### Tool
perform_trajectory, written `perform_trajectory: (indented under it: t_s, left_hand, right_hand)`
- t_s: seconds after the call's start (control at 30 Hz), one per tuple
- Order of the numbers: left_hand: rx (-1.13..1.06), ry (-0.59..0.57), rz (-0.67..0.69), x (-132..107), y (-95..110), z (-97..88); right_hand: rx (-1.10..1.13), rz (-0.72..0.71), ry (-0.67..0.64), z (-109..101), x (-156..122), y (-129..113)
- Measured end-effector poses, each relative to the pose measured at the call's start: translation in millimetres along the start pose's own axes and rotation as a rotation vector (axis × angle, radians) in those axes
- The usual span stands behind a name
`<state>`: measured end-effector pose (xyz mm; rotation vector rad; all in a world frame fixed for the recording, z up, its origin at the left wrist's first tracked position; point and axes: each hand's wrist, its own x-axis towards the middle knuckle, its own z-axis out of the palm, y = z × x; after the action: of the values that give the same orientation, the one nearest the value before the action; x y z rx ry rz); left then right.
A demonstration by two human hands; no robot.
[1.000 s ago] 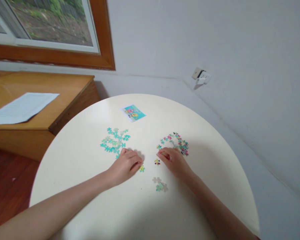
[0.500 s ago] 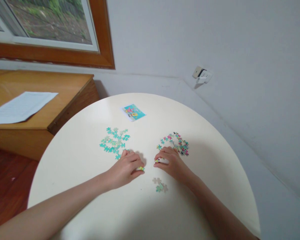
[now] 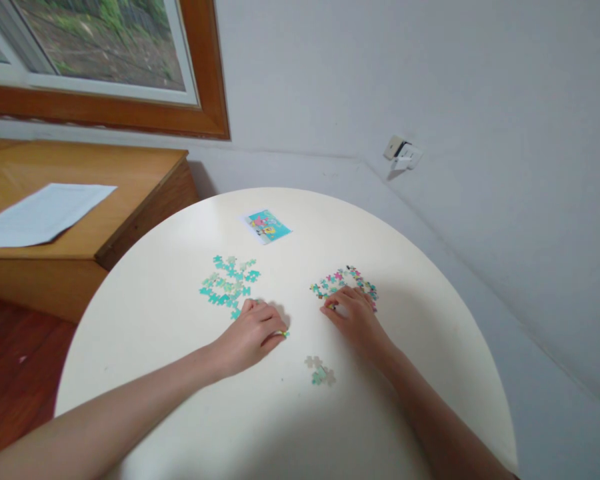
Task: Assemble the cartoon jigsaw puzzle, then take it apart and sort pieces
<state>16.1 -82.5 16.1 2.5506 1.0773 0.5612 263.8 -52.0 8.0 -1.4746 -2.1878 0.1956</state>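
Between thumb and fingertips of my left hand (image 3: pixel 257 333) is a small yellow-green puzzle piece (image 3: pixel 284 333), held just above the table. My right hand (image 3: pixel 353 312) is closed in a pinch at the near edge of a pile of multicoloured puzzle pieces (image 3: pixel 337 277), covering part of it. A bit of a yellow and dark puzzle piece (image 3: pixel 331 307) shows between its thumb and index finger. Left of centre lies a spread of teal and pale green puzzle pieces (image 3: pixel 225 283), partly behind my left hand. Several pale and green puzzle pieces (image 3: pixel 320 372) lie nearer me, between my forearms.
All of this is on a round white table (image 3: pixel 155 320). A small picture card (image 3: pixel 267 227) with cartoon figures lies toward its far edge. At left stands a wooden desk (image 3: pixel 145 167) with white paper (image 3: pixel 45 213). A wall socket (image 3: pixel 403 153) with a plug is beyond.
My right hand has moved right and away from me, toward the multicoloured pile, its fingers drawn closer together. The left hand has stayed nearly in place with its piece.
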Motion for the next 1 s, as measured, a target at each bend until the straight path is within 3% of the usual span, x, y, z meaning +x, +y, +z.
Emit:
perform_trajectory:
  t_s: [0.3,0.5,0.73,1.0]
  left_hand:
    - [0.051,0.045,-0.078,3,-3,-5.0]
    - [-0.005,0.048,-0.02,4,-2,-6.4]
    - [-0.053,0.021,0.011,3,3,-6.4]
    - [-0.066,0.138,0.032,2,2,-5.8]
  right_hand:
    - [0.176,-0.287,-0.077,2,-10,-41]
    - [0.205,-0.335,-0.068,6,-11,-41]
    - [0.237,-0.41,-0.143,5,-13,-42]
    - [0.148,-0.432,-0.181,3,-11,-44]
